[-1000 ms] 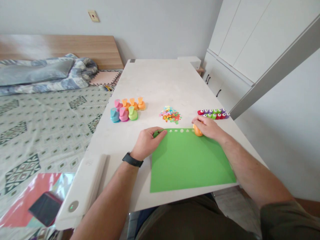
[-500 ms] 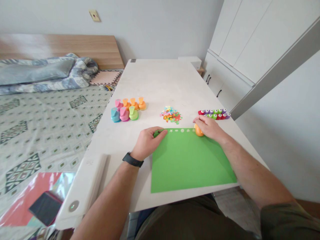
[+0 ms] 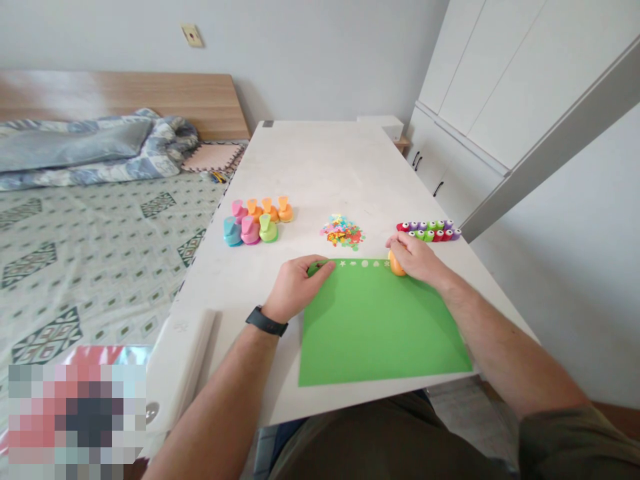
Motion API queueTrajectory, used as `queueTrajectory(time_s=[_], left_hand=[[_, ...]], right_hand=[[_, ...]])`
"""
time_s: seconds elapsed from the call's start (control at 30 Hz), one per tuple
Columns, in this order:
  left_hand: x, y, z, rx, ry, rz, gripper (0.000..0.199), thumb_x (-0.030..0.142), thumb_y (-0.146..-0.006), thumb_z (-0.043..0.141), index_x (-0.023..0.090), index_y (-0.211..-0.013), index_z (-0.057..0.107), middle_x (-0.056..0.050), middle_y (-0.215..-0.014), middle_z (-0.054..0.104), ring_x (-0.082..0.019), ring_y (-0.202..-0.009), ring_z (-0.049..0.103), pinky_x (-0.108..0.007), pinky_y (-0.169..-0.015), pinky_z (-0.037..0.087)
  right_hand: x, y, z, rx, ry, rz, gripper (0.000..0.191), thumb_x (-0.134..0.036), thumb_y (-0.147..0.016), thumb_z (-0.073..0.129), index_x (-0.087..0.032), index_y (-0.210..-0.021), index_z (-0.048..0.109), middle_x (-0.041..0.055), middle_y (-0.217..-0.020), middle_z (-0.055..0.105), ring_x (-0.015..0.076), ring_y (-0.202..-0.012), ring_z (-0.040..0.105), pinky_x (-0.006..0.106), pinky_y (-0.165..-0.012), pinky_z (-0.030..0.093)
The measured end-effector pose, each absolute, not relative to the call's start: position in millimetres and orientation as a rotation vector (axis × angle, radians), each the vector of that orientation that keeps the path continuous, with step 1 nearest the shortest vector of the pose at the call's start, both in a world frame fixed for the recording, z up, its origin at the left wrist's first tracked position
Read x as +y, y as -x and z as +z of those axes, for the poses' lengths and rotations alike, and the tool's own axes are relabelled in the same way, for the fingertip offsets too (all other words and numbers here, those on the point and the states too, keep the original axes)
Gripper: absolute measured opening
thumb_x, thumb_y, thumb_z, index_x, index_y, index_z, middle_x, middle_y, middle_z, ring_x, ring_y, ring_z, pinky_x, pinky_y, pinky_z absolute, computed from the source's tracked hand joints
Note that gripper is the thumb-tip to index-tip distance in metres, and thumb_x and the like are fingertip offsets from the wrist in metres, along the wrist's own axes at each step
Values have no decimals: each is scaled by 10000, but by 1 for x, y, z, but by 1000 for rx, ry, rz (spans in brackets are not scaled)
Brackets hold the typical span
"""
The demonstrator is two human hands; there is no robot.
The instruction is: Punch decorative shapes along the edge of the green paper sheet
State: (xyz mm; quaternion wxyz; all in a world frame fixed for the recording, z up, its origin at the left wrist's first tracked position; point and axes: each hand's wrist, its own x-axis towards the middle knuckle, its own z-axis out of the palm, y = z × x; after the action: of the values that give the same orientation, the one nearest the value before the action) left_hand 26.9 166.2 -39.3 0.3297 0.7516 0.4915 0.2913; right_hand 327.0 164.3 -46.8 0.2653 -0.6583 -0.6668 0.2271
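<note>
A green sheet of paper [image 3: 385, 327] lies at the near edge of the table, with a row of small shapes cut through its far edge. My left hand [image 3: 303, 283] pinches the sheet's far left corner between thumb and fingers. At the far edge, right of the cut shapes, my right hand [image 3: 415, 257] is closed around an orange craft punch [image 3: 397, 263]. The punch sits on the paper's edge; its far side is hidden by my fingers. Just beyond the sheet is a pile of colourful paper cutouts [image 3: 343, 233].
Several larger craft punches [image 3: 250, 229] stand in two rows at the left of the white table [image 3: 320, 160]. Small punches [image 3: 435, 235] are lined up beyond my right hand. A long white device [image 3: 187, 360] lies along the left edge, beside the bed [image 3: 115, 260].
The orange punch has tilted or shifted very slightly in my right hand. My left hand keeps its pinch on the paper corner, and the view has moved a little.
</note>
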Motion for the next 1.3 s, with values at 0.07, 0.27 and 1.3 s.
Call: queueTrajectory(time_s=[0.07,0.27,1.3], left_hand=[[166,-27,-39,1282,-1961,764,410,531,-946,562,185,-976,780,3,-841,754,-150,-727,612,-252,-674,439],[165,-27,-38,1275,-1950,764,428,542,-941,561,176,-976,782,-7,-847,756,-155,-735,613,-249,-666,444],[163,-29,-35,1252,-1922,741,419,543,-938,563,186,-970,781,-1,-812,748,-145,-690,597,-237,-611,431]], right_hand=[[163,-326,-46,-1811,1771,598,304,-403,-983,429,-212,-1007,664,33,-878,719,184,-742,619,287,-670,416],[162,-322,-45,-1825,1762,564,287,-373,-979,402,-208,-963,636,10,-737,648,173,-637,551,294,-612,368],[171,-314,-52,-1841,1850,452,169,-287,-984,361,-225,-937,511,84,-805,655,245,-742,604,333,-639,378]])
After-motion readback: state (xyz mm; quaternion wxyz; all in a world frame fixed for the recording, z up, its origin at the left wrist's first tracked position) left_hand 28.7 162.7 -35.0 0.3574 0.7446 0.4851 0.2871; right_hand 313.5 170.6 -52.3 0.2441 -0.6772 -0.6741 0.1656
